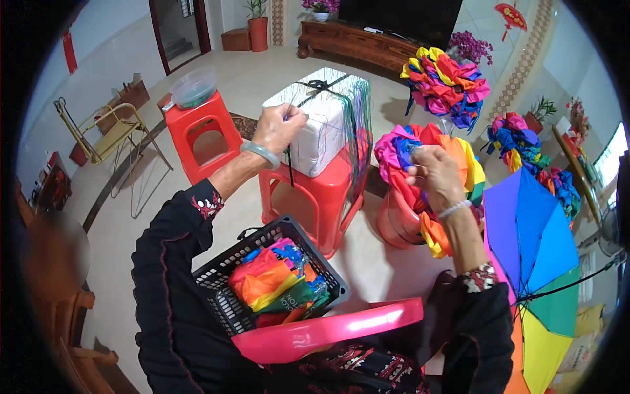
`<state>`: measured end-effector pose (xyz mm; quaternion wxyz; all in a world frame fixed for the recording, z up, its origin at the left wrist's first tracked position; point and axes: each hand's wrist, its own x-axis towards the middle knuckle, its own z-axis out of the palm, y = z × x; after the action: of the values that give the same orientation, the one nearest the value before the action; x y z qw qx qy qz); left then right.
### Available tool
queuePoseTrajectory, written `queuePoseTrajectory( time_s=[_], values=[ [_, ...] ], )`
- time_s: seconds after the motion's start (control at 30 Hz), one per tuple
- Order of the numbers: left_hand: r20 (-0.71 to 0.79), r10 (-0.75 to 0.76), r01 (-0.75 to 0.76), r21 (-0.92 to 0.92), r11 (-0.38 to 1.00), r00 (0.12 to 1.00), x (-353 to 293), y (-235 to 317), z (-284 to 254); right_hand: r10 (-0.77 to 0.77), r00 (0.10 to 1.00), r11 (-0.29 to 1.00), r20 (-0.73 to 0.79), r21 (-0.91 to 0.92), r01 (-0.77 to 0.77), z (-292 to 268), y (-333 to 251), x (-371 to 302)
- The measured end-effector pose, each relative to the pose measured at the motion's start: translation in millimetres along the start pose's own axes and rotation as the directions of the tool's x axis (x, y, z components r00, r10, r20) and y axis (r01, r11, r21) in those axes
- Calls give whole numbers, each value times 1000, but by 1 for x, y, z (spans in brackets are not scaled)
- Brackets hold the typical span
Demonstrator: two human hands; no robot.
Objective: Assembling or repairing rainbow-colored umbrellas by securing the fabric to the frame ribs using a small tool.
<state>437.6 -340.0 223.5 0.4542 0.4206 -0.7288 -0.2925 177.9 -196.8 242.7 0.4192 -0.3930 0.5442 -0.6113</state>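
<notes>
My left hand (281, 129), a pale bangle on its wrist, is closed in a pinch at the near left edge of a white block (317, 125). Black cord is tied around the block, and green, purple and dark threads (357, 131) hang down its right side. It sits on a red plastic stool (307, 210). To the right, my right hand (438, 176) is raised with thumb and fingers pinched together, in front of a red bucket (399, 220) heaped with rainbow cloth (462, 157). Whatever either hand pinches is too small to make out.
Below my hands a black plastic basket (216, 279) holds folded rainbow cloth, beside a glossy pink rim (328, 335). An open rainbow umbrella (548, 230) stands at right. Another red stool (205, 134) bears a clear bowl (193, 87). More cloth piles (446, 85) lie beyond.
</notes>
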Motion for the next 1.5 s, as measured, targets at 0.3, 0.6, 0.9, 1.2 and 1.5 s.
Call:
queuePoseTrajectory(
  time_s=[0.3, 0.6, 0.9, 1.2, 1.5],
  values=[
    [-135, 257, -223, 223, 949, 957, 20, -21, 1, 79, 987, 991, -136, 120, -63, 19, 26, 28],
    [-74, 360, -343, 179, 922, 930, 13, -25, 3, 80, 977, 983, -199, 177, -45, -2, 25, 30],
    [-62, 508, -474, 277, 836, 859, 9, -7, 17, -19, 907, 978, -422, 179, 104, -74, 24, 0],
    [276, 344, -422, 308, 853, 897, 31, -4, 15, 65, 933, 992, -355, 122, -23, -75, 25, -40],
    [365, 357, -330, -137, 934, 860, 17, 49, -13, -10, 960, 1000, -278, -19, 5, -82, -9, -87]
  ],
)
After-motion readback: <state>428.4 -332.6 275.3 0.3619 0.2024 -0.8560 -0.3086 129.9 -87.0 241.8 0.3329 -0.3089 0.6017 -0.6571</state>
